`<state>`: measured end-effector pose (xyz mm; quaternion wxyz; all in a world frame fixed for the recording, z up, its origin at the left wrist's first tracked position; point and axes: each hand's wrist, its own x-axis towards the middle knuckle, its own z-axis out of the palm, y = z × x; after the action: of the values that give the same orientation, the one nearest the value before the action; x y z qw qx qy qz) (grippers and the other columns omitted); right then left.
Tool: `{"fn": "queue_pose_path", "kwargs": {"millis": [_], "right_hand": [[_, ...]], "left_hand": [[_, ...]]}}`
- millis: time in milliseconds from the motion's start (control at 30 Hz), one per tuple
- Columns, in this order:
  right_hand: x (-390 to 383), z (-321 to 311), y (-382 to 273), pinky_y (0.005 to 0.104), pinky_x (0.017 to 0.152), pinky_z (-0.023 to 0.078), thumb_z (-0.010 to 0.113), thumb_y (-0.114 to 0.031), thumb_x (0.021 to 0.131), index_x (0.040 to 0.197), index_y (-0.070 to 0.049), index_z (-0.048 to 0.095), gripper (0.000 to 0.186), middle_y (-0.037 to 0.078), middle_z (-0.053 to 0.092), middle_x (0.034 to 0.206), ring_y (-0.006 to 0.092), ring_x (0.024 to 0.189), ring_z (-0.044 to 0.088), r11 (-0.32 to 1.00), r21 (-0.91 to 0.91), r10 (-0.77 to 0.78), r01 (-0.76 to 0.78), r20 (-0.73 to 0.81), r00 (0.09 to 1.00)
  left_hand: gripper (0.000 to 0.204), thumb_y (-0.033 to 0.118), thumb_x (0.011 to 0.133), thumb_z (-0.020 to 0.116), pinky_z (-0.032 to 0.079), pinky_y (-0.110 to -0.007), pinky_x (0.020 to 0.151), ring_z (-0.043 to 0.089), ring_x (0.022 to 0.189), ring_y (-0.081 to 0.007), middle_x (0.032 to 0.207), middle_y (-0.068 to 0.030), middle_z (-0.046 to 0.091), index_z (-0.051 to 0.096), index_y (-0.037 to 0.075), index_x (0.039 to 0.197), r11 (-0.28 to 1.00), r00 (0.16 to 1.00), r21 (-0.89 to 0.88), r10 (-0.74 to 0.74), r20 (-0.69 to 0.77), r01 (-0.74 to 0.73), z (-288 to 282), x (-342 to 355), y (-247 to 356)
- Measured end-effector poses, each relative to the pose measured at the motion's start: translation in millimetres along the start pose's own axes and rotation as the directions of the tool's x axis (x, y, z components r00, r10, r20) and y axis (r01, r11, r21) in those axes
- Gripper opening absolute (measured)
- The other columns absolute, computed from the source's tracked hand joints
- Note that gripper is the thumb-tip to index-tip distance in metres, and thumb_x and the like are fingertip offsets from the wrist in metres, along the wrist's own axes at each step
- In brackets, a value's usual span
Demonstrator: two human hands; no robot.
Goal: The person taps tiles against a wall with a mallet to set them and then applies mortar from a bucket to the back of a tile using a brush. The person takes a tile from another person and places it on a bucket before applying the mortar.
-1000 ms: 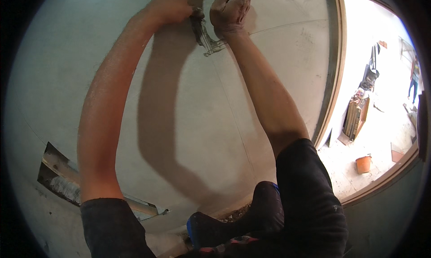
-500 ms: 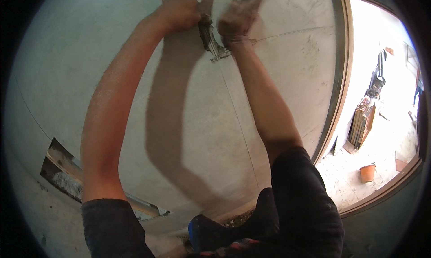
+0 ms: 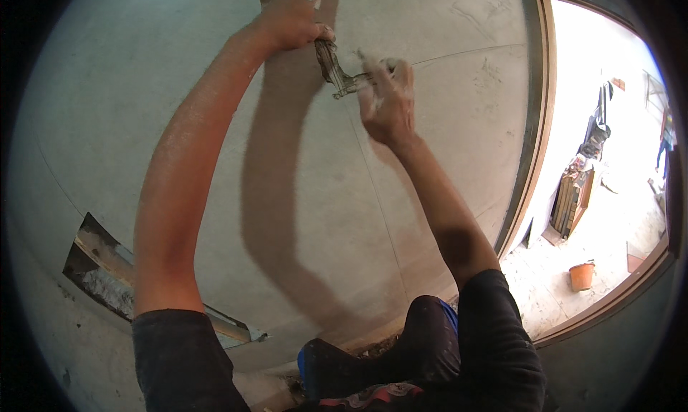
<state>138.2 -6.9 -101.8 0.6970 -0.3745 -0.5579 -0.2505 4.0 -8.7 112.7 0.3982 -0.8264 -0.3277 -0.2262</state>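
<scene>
My left hand (image 3: 290, 18) is raised against the pale grey wall (image 3: 330, 175), its fingers spread and partly cut off by the top edge. Its thumb lies at the upper end of a dark, ridged strip (image 3: 331, 64), which runs down and bends right into a rough L. I cannot tell whether the strip is a groove or a piece fixed on the wall. By the bend's right end is my right hand (image 3: 389, 104), fingers partly curled and smeared by motion. Whether it holds anything is unclear. Whitish dust marks both hands.
A wood-framed doorway (image 3: 545, 125) stands at the right. Beyond it are an orange bucket (image 3: 582, 276), a wooden crate-like stack (image 3: 571, 200) and, farther off, a person (image 3: 666, 140). A long opening (image 3: 104, 258) cuts the wall at lower left. My bent knees (image 3: 430, 333) show below.
My right hand has dropped lower and its fingers have turned toward the strip's bend. The left hand stays at the strip's upper end. My right knee shows more.
</scene>
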Motion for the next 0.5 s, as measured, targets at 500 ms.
{"fn": "queue_pose_path", "kwargs": {"millis": [500], "right_hand": [[-39.3, -2.9, -10.0, 0.0450, 0.092, 0.046, 0.072, -0.012, 0.080, 0.131, -0.021, 0.068, 0.052, 0.012, 0.052, 0.112, 0.0310, 0.108, 0.051, 0.966, -0.207, -0.107, 0.153, 0.219, 0.970]], "left_hand": [[0.107, 0.034, 0.076, 0.086, -0.005, -0.060, 0.123, -0.005, 0.154, -0.0446, 0.166, -0.0278, 0.004, 0.023, 0.002, 0.156, 0.997, 0.993, 0.021, -0.080, 0.089, 0.078, -22.3, -4.0, 20.1]]}}
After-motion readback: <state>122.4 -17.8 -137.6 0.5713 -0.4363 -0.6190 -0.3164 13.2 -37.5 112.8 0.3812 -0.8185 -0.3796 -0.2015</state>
